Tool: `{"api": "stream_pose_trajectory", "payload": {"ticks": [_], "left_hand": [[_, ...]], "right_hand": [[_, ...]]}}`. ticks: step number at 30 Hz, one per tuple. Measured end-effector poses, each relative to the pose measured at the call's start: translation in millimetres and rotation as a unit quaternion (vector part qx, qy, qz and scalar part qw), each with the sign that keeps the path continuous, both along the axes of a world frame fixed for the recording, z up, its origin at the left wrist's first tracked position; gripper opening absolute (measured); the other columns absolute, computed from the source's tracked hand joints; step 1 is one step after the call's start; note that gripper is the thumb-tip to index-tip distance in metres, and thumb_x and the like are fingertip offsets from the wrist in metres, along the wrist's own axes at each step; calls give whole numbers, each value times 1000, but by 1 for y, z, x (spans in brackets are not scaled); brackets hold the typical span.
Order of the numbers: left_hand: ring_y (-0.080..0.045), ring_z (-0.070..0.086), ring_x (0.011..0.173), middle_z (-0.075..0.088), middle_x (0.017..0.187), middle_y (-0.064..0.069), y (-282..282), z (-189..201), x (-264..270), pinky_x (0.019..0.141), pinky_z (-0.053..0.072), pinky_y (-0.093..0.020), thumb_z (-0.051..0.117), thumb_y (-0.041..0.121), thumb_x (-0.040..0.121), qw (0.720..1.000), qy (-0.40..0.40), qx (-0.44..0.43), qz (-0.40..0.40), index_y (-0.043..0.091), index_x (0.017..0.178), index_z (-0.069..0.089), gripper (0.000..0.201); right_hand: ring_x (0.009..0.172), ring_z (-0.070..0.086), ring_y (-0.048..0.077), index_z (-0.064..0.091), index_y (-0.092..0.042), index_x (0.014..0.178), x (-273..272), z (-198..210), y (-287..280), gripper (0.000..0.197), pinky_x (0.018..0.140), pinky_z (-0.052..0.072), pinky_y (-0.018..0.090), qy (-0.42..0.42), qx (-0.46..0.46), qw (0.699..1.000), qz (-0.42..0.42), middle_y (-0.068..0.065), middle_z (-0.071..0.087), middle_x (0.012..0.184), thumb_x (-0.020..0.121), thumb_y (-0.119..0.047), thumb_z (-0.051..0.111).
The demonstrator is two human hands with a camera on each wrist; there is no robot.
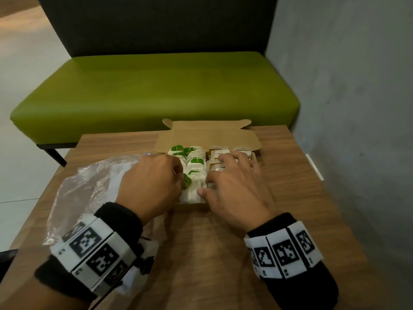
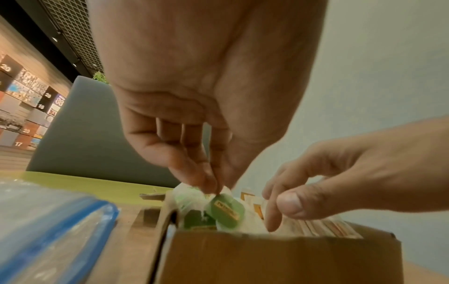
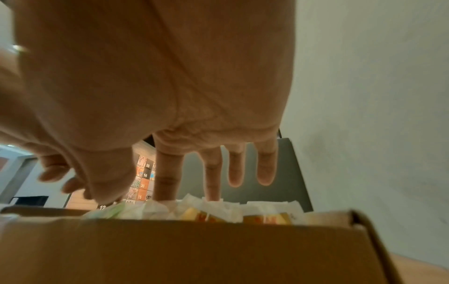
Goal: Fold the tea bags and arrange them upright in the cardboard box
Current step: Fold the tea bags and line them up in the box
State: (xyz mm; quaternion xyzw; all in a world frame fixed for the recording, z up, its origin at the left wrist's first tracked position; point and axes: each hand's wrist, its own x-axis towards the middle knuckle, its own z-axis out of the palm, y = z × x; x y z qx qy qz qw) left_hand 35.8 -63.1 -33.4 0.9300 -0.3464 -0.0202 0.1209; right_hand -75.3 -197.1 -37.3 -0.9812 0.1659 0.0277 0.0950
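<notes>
Cardboard box (image 1: 207,137) sitting on counter (image 1: 290,198). Left hand (image 1: 154,184) pinching green-tagged tea bag (image 2: 224,211) inside box; right hand (image 1: 234,189), fingers (image 3: 167,173) extended, pressing upright tea bags (image 3: 264,213).

Each wrist wears a black sweatband (image 1: 118,214) under a white band (image 1: 93,251) of square black-and-white coded markers; the right wrist's white band (image 1: 283,251) matches, with black cuff (image 1: 271,222) at its 12 o'clock edge.
</notes>
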Motion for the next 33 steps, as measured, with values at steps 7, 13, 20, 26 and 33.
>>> {"api": "stream_pose_trajectory", "payload": {"ticks": [7,13,20,26,33], "left_hand": [[-15,64,80,66,87,5,5,-5,-10,71,58,-36,69,40,85,997,46,51,27,26,93,65,17],[-15,63,82,67,93,3,-2,-5,-15,65,50,-28,65,35,89,997,27,72,26,23,99,63,16],[-19,63,84,65,94,1,-6,-8,-15,70,54,-32,63,39,90,997,28,58,44,23,102,64,20],[-15,64,84,67,92,5,-2,-8,-13,71,56,-33,66,47,86,997,32,29,57,26,100,62,26],[-16,64,85,68,93,4,10,-6,-7,64,51,-30,62,55,87,997,38,5,71,27,99,61,30]], "right_hand": [[147,17,29,69,-31,120,7,-2,4,47,117,19,54,21,-47,998,-21,3,37,153,94,-63,47],[148,16,27,71,-30,116,11,-5,7,42,117,19,55,24,-51,998,-11,1,36,156,94,-60,51],[139,31,25,59,-32,128,14,-2,4,44,110,29,50,-55,-46,996,-53,1,44,148,95,-59,48],[142,25,30,58,-30,135,32,3,-6,56,110,26,53,1,-54,997,-63,9,37,153,97,-66,38],[142,25,31,56,-33,134,44,2,-4,51,110,24,55,33,-70,996,-42,9,37,153,98,-64,39]]}}
